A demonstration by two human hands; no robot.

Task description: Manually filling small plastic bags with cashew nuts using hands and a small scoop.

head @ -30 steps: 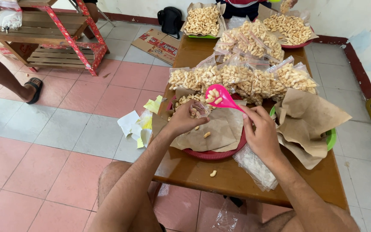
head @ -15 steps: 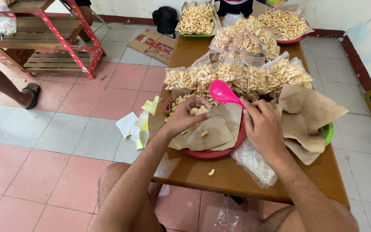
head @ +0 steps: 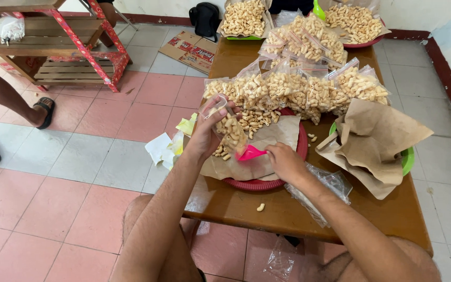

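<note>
Left hand (head: 204, 137) is gripping a clear bag (head: 226, 125) of nuts (part full), raised over the red tray (head: 259, 184) near the table's (head: 288, 214) left edge. Right hand (head: 285, 162) is closing on a pink scoop (head: 250, 153), touching the brown paper (head: 259, 164) just below the bag.

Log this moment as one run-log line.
left hand: holds clear bag of snacks | right hand: holds pink scoop low over red tray | table: one stray snack

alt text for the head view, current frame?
Left hand lifts a clear bag of snacks over a paper-lined red tray; right hand lowers a pink scoop. Filled bags crowd the wooden table.
</note>
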